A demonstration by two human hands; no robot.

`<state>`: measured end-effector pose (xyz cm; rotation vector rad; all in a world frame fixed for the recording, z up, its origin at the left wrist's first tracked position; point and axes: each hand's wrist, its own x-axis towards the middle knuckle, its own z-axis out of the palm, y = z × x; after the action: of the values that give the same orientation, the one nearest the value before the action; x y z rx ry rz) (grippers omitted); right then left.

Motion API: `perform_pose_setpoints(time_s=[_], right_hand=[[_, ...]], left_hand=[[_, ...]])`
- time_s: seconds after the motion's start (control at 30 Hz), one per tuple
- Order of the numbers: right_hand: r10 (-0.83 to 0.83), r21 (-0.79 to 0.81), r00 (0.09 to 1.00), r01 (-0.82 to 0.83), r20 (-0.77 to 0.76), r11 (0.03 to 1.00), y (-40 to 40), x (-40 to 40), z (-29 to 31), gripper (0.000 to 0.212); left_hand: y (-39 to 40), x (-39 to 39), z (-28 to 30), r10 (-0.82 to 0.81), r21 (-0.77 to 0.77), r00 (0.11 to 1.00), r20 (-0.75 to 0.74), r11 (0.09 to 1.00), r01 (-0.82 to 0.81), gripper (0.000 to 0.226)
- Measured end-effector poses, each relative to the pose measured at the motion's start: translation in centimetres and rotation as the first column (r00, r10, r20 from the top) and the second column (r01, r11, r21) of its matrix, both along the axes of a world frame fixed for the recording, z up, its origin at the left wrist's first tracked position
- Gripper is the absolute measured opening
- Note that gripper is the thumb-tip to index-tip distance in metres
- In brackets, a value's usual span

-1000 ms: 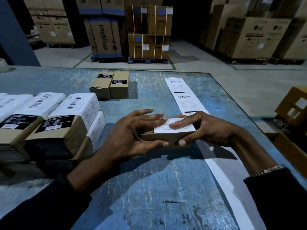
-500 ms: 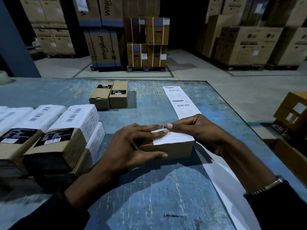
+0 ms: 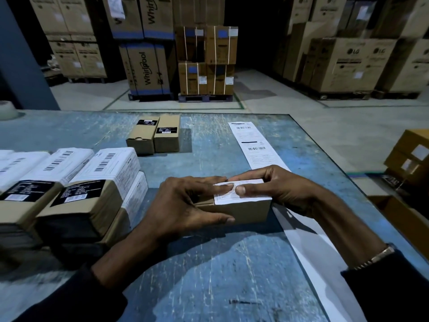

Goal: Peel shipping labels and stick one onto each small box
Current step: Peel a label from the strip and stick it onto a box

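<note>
1. My left hand (image 3: 185,205) grips the small box (image 3: 241,211) on the surface (image 3: 209,275), thumb against its near side, fingers laid over the top, so it cannot slide.
2. My right hand (image 3: 274,187) presses the shipping label (image 3: 246,196) flat onto the box top, thumb bearing down, to seat the adhesive.
3. The label strip (image 3: 253,145) lies just behind, within reach for the two unlabelled boxes (image 3: 154,135) farther back.
</note>
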<state>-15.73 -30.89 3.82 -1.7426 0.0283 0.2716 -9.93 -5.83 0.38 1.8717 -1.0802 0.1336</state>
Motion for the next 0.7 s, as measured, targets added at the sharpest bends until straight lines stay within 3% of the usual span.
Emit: perform_pose_setpoints(time_s=[0.27, 0.47, 0.7], right_hand=[[0.001, -0.006, 1.000, -0.001, 0.001, 1.000, -0.4, -0.1, -0.4, 0.049], [0.069, -0.036, 0.997, -0.068, 0.027, 0.997, -0.4, 0.0, -0.2, 0.046], [0.074, -0.105, 0.993, -0.064, 0.095, 0.992, -0.4, -0.2, -0.2, 0.046]], left_hand=[[0.5, -0.4, 0.4, 0.035, 0.117, 0.994, 0.105, 0.992, -0.047, 0.054], [-0.8, -1.6, 0.3, 0.191, 0.015, 0.978, -0.077, 0.982, -0.191, 0.024], [-0.7, -1.1, 0.6, 0.119, -0.013, 0.977, -0.174, 0.992, -0.123, 0.030]])
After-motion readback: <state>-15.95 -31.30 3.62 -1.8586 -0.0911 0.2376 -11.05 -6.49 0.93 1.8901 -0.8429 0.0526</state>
